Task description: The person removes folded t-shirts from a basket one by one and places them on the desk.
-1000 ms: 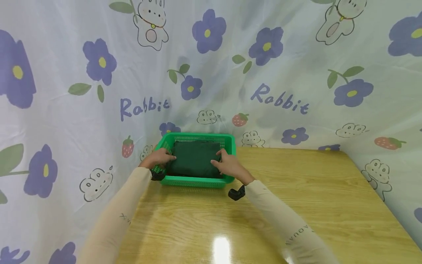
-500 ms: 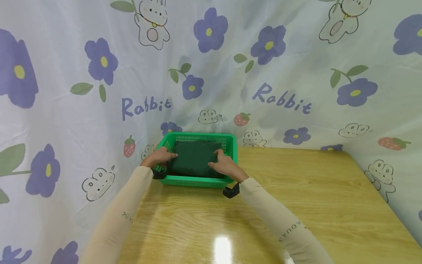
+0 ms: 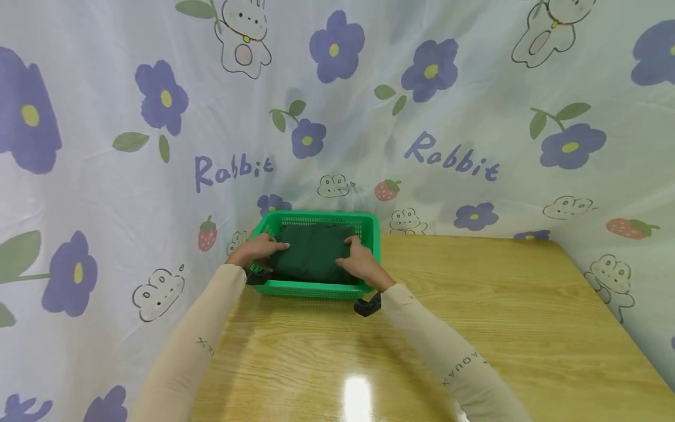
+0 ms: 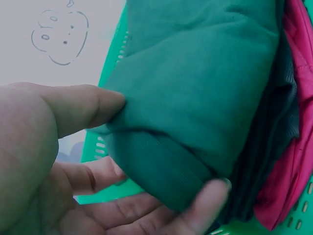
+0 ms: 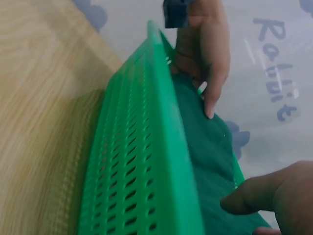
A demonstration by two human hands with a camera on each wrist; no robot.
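A folded dark green garment (image 3: 311, 252) lies on top inside the green plastic basket (image 3: 316, 288). My left hand (image 3: 256, 248) grips its left end; in the left wrist view the thumb lies on top and the fingers (image 4: 129, 210) pass under the folded edge. At the opposite end my right hand (image 3: 361, 262) holds the garment, thumb on its upper face, most other fingers hidden. Beneath the green garment, the left wrist view shows a dark ribbed cloth (image 4: 276, 107) and a bright pink cloth (image 4: 279, 196).
The basket stands on a wooden table (image 3: 448, 328), near its back left corner. A white curtain (image 3: 358, 117) printed with flowers and rabbits hangs close behind and to the left. More tabletop extends to the right and front.
My right hand has shifted slightly left, further onto the garment. The left thumb has moved inward over its end. The garment's top now looks more bunched; the basket stays put.
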